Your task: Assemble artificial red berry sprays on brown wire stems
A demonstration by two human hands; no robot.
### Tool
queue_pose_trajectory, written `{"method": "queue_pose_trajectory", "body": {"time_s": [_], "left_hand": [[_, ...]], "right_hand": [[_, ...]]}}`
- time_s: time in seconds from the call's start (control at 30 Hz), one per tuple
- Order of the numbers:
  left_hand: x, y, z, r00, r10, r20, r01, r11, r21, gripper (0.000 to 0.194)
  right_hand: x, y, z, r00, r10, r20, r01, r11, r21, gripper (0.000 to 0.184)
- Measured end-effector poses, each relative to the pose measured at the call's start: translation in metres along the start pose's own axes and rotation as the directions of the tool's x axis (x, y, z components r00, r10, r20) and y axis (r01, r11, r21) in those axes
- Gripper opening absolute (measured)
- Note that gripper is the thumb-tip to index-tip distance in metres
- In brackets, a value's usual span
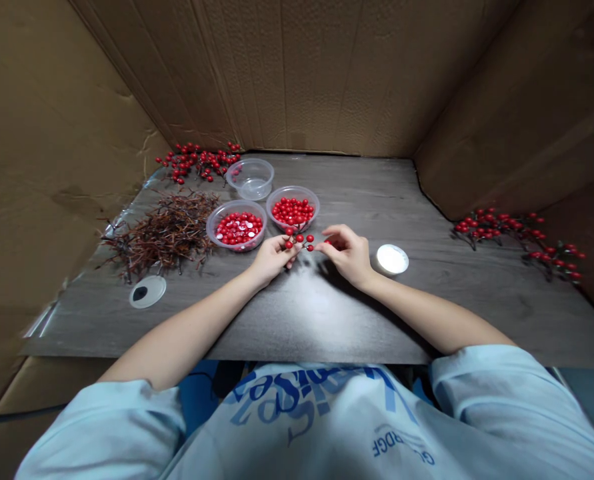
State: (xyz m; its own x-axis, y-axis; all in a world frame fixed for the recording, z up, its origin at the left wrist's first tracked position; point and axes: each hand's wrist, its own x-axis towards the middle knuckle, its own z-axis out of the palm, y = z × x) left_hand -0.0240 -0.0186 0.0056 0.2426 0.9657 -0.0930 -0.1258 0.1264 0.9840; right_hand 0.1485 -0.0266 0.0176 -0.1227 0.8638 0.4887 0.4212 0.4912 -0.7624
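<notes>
The left hand [271,260] is gripping a red berry sprig [299,240] above the table, its long axis lying crosswise and pointing toward the right hand [344,255], whose curled fingers [331,233] are pinching its far end, just in front of a clear plastic bowl of red berries [293,189].

The berry sprig [299,240] showed glossy bright red berries on dark stems. The left clear tub [237,228] held red berries flecked with white, while the right clear tub [293,211] held solid red ones. Rust-brown stems [161,233] lay heaped on the grey-brown wood-grain surface [357,193]. Tan cardboard [301,73] rose behind, and the pale blue T-shirt [297,427] carried darker blue lettering.
</notes>
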Motion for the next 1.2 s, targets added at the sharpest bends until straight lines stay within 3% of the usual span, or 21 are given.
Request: {"method": "queue_pose_trajectory", "body": {"time_s": [0.07, 0.2, 0.4, 0.67, 1.2], "left_hand": [[0.0, -0.001, 0.0, 1.0, 0.01, -0.005, -0.01, 1.0, 0.009, 0.04], [0.0, -0.001, 0.0, 0.999, 0.029, -0.014, -0.029, 0.999, 0.016, 0.039], [0.0, -0.001, 0.001, 0.999, 0.03, -0.026, -0.03, 1.0, 0.007, 0.04], [-0.001, 0.001, 0.004, 0.999, 0.03, -0.036, -0.03, 0.999, 0.019, 0.043], [-0.002, -0.003, 0.005, 0.998, 0.037, -0.053, -0.034, 0.998, 0.058, 0.033]], "right_hand": [[0.0, -0.001, -0.001, 0.992, -0.122, 0.015, 0.122, 0.991, -0.054, 0.019], [-0.003, -0.003, -0.001, 0.932, -0.355, 0.072, 0.362, 0.926, -0.107, 0.022], [-0.01, -0.001, 0.005, 0.865, -0.475, 0.165, 0.5, 0.848, -0.179, 0.025], [-0.011, 0.003, 0.004, 0.868, -0.455, 0.199, 0.495, 0.827, -0.265, 0.012], [-0.014, 0.017, 0.007, 0.839, -0.479, 0.257, 0.542, 0.777, -0.321, 0.019]]}}
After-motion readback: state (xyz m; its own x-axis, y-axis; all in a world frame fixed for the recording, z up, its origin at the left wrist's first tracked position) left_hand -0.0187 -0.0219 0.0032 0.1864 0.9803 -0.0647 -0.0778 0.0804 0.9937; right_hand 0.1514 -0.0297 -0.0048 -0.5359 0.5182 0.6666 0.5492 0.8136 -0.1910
